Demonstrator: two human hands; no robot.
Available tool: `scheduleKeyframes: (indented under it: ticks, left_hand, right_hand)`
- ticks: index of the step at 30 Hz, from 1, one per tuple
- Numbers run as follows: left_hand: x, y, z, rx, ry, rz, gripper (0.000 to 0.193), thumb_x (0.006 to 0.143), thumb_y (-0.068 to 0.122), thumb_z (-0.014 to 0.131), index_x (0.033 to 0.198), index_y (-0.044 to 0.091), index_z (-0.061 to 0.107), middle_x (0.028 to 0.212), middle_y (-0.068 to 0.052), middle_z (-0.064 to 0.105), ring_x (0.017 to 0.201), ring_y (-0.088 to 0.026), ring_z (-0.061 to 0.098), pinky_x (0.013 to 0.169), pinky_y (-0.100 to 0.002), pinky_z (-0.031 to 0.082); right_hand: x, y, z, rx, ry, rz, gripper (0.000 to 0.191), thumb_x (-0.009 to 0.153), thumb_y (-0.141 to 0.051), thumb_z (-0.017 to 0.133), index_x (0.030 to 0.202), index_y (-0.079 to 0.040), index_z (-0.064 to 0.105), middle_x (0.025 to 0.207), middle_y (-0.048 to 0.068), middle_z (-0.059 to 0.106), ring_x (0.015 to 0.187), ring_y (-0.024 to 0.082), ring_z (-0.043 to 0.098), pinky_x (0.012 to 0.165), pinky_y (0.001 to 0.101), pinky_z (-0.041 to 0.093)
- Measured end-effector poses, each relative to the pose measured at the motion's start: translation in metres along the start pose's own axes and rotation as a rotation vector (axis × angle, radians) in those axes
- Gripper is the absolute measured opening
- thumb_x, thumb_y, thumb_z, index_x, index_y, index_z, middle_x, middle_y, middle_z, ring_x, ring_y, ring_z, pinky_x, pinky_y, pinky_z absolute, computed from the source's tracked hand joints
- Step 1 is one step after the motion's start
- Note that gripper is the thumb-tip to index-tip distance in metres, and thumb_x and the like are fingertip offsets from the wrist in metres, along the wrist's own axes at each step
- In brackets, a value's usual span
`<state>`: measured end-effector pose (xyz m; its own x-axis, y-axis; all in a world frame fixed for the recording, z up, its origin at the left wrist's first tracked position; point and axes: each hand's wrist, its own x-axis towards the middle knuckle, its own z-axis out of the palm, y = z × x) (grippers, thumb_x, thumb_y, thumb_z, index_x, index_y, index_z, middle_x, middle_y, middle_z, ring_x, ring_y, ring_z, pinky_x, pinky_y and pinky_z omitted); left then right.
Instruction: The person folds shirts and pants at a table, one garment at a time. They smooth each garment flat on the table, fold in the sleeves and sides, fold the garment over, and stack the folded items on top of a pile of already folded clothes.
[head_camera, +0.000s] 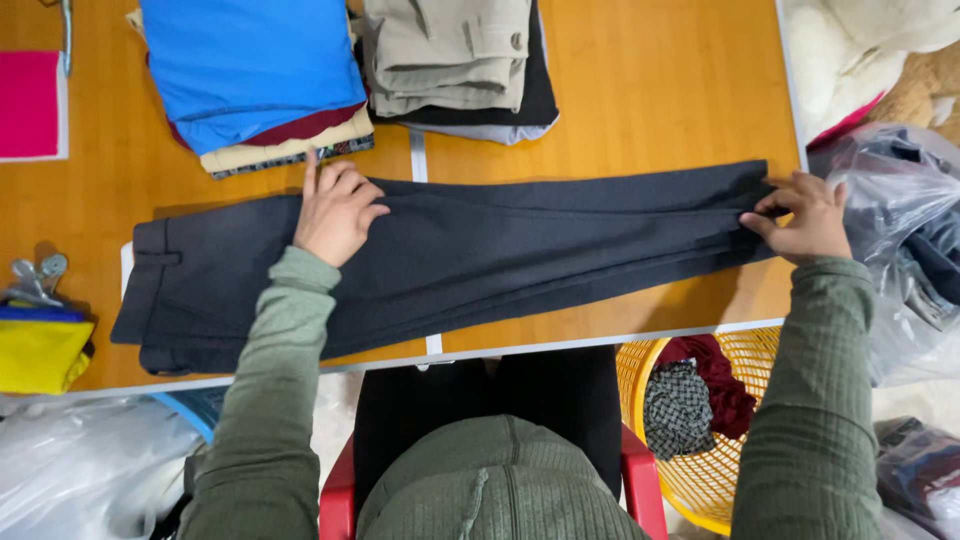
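Dark trousers (470, 255) laid lengthwise across the tabletop (640, 80), both hands on them.

Left hand (335, 215) presses flat near the waist end, fingers loose, gripping nothing. Right hand (805, 220) pinches the leg hems at the table's right edge. Risk: the hem end overhangs there, so a slack pinch could let it slide toward the yellow basket (700, 470); uneven tension could wrinkle the legs.

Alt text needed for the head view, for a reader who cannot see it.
Dark grey trousers lie flat across an orange wooden table; the left hand presses near the middle, the right hand pinches the hem end. Two stacks of folded clothes sit behind; a yellow plastic basket stands below.
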<state>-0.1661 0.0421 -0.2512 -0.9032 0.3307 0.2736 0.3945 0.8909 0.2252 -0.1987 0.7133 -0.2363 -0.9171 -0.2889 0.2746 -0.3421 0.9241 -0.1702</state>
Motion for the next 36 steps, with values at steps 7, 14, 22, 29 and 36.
scheduleKeyframes:
  ticks: [7,14,22,29,36]
  left_hand:
    - [0.0,-0.011,-0.02,-0.235,0.209,-0.191,0.026,0.098,0.018,0.074,0.119,0.003,0.066,0.12,-0.014,0.061,0.122,-0.038,0.053,0.11,-0.05,0.043]
    - [-0.017,0.067,-0.02,-0.108,0.232,-0.001,0.029,0.093,0.024,0.076,0.119,0.013,0.07,0.121,-0.009,0.062,0.119,-0.033,0.056,0.103,-0.047,0.043]
    - [-0.083,0.107,-0.011,-0.284,0.029,0.077,0.014,0.09,0.027,0.074,0.091,0.013,0.073,0.092,0.002,0.067,0.096,-0.022,0.059,0.091,-0.043,0.044]
    - [-0.099,0.112,-0.007,-0.338,0.072,0.105,0.009,0.092,0.018,0.072,0.089,0.009,0.071,0.093,0.0,0.067,0.094,-0.023,0.059,0.087,-0.039,0.045]
    - [-0.112,0.109,-0.004,-0.212,0.122,-0.014,0.043,0.093,0.035,0.071,0.128,0.011,0.067,0.134,-0.01,0.061,0.133,-0.032,0.05,0.119,-0.057,0.03]
  right_hand:
    - [0.042,0.0,-0.042,0.244,-0.212,0.477,0.044,0.088,-0.05,0.086,0.104,-0.012,0.071,0.091,0.009,0.071,0.09,0.029,0.069,0.094,0.0541,0.05]
    - [0.043,-0.005,0.01,-0.272,0.26,0.239,0.046,0.085,-0.035,0.085,0.114,-0.008,0.062,0.114,0.015,0.064,0.112,0.038,0.063,0.093,0.0477,0.051]
    - [-0.055,-0.019,0.063,-0.142,0.375,0.752,0.047,0.077,-0.035,0.095,0.103,-0.006,0.069,0.105,0.02,0.065,0.086,0.036,0.067,0.073,0.0455,0.053]
    - [-0.053,-0.002,0.024,-0.166,0.299,0.829,0.03,0.079,-0.036,0.093,0.094,-0.014,0.08,0.09,0.005,0.075,0.082,0.029,0.072,0.074,0.0433,0.053]
    - [-0.064,-0.045,0.046,-0.318,0.356,1.11,0.091,0.071,-0.077,0.087,0.114,0.001,0.069,0.142,0.036,0.039,0.135,0.053,0.033,0.1,0.0674,0.025]
